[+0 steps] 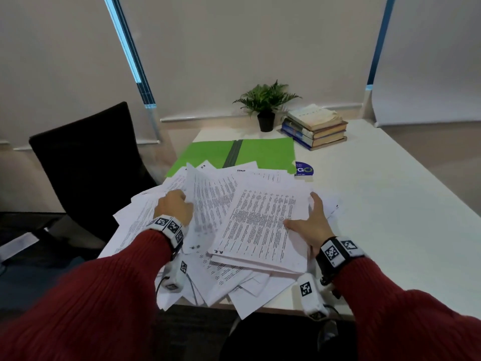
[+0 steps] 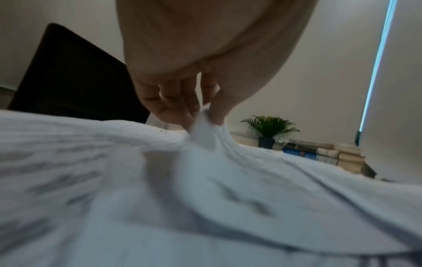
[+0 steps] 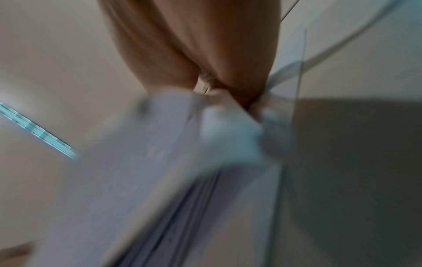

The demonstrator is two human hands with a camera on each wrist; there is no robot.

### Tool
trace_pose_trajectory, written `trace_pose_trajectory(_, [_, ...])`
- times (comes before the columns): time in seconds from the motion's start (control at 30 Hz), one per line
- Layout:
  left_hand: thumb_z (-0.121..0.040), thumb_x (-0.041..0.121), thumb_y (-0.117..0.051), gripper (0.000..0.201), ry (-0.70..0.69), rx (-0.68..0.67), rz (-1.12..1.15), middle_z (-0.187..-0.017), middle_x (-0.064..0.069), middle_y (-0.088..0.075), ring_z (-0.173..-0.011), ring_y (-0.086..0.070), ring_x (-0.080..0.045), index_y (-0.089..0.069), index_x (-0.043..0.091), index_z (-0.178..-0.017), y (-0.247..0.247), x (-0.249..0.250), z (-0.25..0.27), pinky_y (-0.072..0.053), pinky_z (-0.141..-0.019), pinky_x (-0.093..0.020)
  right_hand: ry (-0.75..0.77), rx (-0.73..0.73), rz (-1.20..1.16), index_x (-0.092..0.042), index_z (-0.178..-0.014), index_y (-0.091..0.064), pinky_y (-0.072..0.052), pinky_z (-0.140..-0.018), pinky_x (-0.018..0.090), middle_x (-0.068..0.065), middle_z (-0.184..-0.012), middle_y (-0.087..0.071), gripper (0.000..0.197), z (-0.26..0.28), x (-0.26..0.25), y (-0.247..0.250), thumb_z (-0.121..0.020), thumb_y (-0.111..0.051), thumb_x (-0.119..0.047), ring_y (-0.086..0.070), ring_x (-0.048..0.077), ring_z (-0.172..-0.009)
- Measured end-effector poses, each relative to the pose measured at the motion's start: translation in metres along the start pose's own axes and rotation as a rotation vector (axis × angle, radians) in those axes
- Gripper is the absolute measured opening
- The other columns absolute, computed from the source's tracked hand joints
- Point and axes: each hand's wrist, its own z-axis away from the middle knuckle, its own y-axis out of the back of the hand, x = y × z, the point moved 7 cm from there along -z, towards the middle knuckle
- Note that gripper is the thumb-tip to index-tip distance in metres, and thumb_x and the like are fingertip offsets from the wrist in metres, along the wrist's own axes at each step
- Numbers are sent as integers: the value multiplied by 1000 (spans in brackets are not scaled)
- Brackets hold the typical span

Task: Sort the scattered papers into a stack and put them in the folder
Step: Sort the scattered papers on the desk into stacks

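Note:
Printed white papers (image 1: pixel 229 277) lie scattered over the near left part of the white table (image 1: pixel 390 204), and some overhang its front edge. An open green folder (image 1: pixel 208 152) lies flat just behind them. My left hand (image 1: pixel 173 207) pinches a single sheet (image 1: pixel 205 204) between thumb and fingers and holds its edge lifted off the pile; the left wrist view shows the pinch (image 2: pixel 200 115) up close. My right hand (image 1: pixel 309 220) grips the right edge of a partly gathered paper stack (image 1: pixel 260 225), thumb on top. In the blurred right wrist view the paper stack (image 3: pixel 160 162) hides the fingertips.
A small potted plant (image 1: pixel 266 105) and a pile of books (image 1: pixel 317 126) stand at the back of the table. A round blue sticker (image 1: pixel 303 170) lies by the folder's right corner. A black chair (image 1: pixel 86 162) stands to the left of the table.

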Motion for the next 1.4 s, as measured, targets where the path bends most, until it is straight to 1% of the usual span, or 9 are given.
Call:
trace_pose_trajectory(0.1, [-100, 22, -59, 20, -6, 223, 206, -118, -24, -70, -107, -65, -44, -66, 14, -117, 37, 8, -8, -50, -88, -42, 4, 18, 70, -26, -162, -28, -38, -122, 49, 2, -164, -38, 104, -1, 1, 1, -80, -87, -2, -46, 24, -146])
trace_pose_trajectory(0.27, [-103, 25, -57, 21, -110, 503, 603, -102, -6, -68, -93, -64, -27, -66, 10, -113, 120, 31, -6, -48, -78, -32, -5, -10, 155, -12, -116, -77, -46, -104, 31, 5, -134, -67, 26, 3, -5, 0, -94, -69, -1, -61, 22, -125])
trace_pose_trajectory(0.47, [-93, 28, -66, 18, -183, 125, 769, -84, -7, -68, -77, -62, -21, -68, 10, -95, 65, 68, -3, -54, -69, -41, -139, -44, 99, -14, -93, -79, -48, -63, 26, 11, -91, -67, 33, 8, -12, 0, -102, -49, -4, -60, 22, -74])
trace_pose_trajectory(0.7, [-106, 27, -57, 17, -193, -125, 515, -101, -3, -71, -74, -63, -21, -66, 14, -111, -32, 100, 49, -54, -68, -34, -188, -36, -74, -15, -106, -81, -58, -96, 51, 9, -104, -81, 87, 13, -27, 19, -79, -49, -92, -77, 33, -97])
trace_pose_trajectory(0.83, [-107, 25, -52, 16, -218, -151, 385, -87, -1, -64, -78, -66, -36, -61, 12, -102, -50, 114, 57, -61, -76, -47, -209, -143, -279, -27, -129, -74, -54, -105, 55, 5, -122, -79, 63, 16, -29, 21, -82, -71, -70, -75, 35, -114])
trace_pose_trajectory(1.0, [-105, 37, -57, 19, -234, -233, 333, -111, 4, -67, -100, -65, -23, -63, 19, -103, -53, 123, 57, -55, -96, -40, -65, -140, 2, 1, -129, -64, -62, -73, 32, 17, -124, -74, 42, 12, -43, 47, -90, -64, 16, -74, 28, -98])
trace_pose_trajectory(1.13, [-95, 53, -70, 48, -281, -284, 65, -129, -6, -69, -109, -67, -25, -62, 19, -129, -37, 103, 48, -52, -93, -37, 14, 65, 122, -8, -138, -44, -56, -81, 38, 20, -133, -64, 60, -5, -60, 110, -87, -68, 13, -67, 30, -100])
trace_pose_trajectory(1.27, [-61, 75, -83, 114, -234, -466, -277, -153, -8, -54, -136, -55, -29, -47, 13, -150, -36, 64, 39, -44, -113, -43, -45, 145, 402, -18, -166, -10, -49, -63, 37, 31, -153, -46, 90, -16, -69, 172, -97, -65, 3, -59, 32, -83])
trace_pose_trajectory(1.4, [-30, 89, -76, 142, -221, -537, -360, -145, -6, -59, -128, -58, -28, -47, 12, -146, -47, 49, 38, -46, -110, -42, -133, 185, 584, -5, -163, -23, -52, -91, 45, 29, -155, -45, 78, -43, -57, 218, -98, -65, 0, -59, 42, -120])
